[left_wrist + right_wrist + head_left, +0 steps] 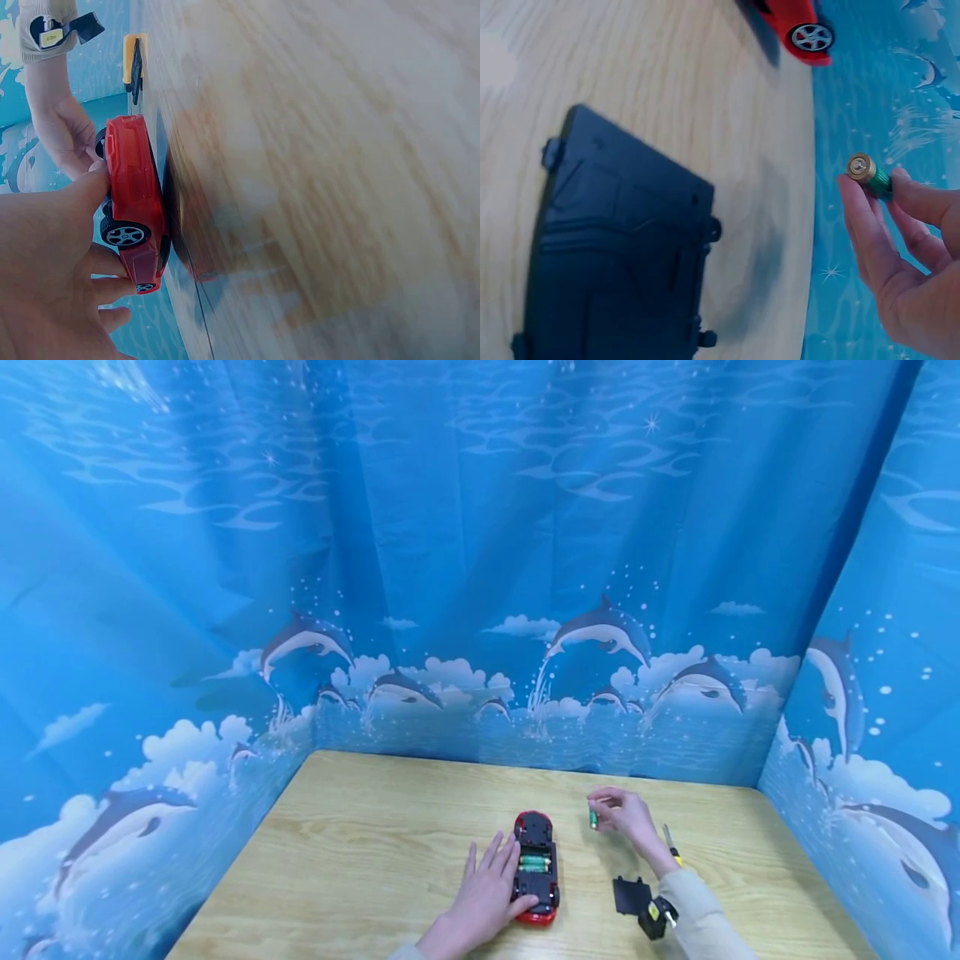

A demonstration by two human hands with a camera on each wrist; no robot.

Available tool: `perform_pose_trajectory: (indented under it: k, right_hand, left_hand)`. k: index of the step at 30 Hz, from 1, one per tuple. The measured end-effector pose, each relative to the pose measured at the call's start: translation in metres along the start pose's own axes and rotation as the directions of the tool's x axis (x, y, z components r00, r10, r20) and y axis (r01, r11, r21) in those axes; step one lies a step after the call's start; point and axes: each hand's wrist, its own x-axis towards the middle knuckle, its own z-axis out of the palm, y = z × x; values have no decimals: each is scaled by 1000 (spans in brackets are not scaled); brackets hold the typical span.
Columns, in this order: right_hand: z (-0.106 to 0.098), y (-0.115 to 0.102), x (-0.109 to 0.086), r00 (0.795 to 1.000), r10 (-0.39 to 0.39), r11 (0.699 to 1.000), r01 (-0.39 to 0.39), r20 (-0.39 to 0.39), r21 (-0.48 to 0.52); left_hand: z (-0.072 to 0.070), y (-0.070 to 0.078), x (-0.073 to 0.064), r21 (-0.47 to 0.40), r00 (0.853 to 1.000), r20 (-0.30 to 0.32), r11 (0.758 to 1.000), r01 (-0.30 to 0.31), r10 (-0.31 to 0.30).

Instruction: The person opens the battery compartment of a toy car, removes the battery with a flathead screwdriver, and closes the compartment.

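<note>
A red toy car lies upside down on the table, its black underside facing up. Green batteries sit side by side in its uncovered battery compartment. My left hand rests against the car's left side with fingers extended, the thumb lying over its near end. In the left wrist view, the car's red side and wheels show beside the thumb. My right hand pinches another green battery between thumb and fingers, raised above the table to the right of the car's far end.
A black battery cover lies on the table right of the car, near my right forearm. Beyond that forearm is a screwdriver with a yellow and black handle. A blue dolphin-print curtain surrounds the wooden table.
</note>
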Motion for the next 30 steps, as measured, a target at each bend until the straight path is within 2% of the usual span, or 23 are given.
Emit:
perform_pose_trajectory:
  k: [10, 15, 24, 30]
  right_hand:
    - [9, 18, 0, 998, 62, 985, -61, 1, -163]
    - [10, 20, 0, 995, 97, 973, -93, 6, -209]
    - [11, 23, -2, 996, 91, 965, -87, 4, -247]
    - [5, 21, -1, 997, 74, 972, -72, -1, -224]
  left_hand:
    - [0, 0, 0, 21, 1000, -21, 1000, -9, 9]
    - [2, -1, 0, 34, 999, -32, 999, -10, 11]
    - [1, 0, 0, 28, 1000, -23, 1000, -1, 2]
    - [1, -2, 0, 25, 1000, -23, 1000, -6, 7]
